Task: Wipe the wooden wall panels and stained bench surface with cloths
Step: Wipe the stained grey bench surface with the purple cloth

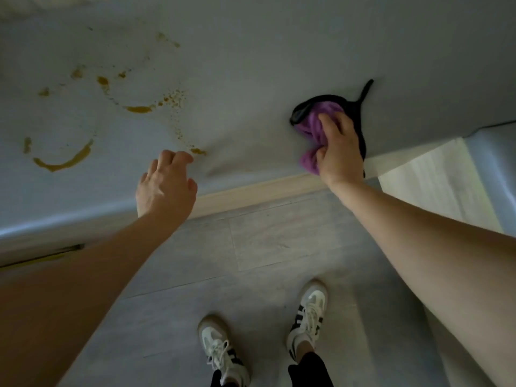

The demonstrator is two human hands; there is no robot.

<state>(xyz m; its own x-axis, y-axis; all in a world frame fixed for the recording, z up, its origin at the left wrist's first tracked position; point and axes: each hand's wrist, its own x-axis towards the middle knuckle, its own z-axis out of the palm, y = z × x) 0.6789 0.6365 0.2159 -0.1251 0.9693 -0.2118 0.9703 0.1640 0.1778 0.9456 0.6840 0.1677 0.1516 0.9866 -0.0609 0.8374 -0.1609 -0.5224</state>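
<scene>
A grey bench surface (251,79) fills the upper half of the view. Brown-yellow stains (62,160) arc and spatter across its left part, with more spots (173,99) near the middle. My right hand (337,152) grips a bunched purple cloth (312,127) at the bench's front right; the cloth lies on a black object (354,107) with a thin strap or handle. My left hand (164,188) hovers over the bench's front edge with fingers loosely curled, holding nothing, just beside a small stain (198,151).
A pale wooden strip (251,192) runs under the bench's front edge. A light wooden panel (427,177) stands at the right. Grey floor planks (265,247) lie below, with my two white-and-black sneakers (307,311) on them.
</scene>
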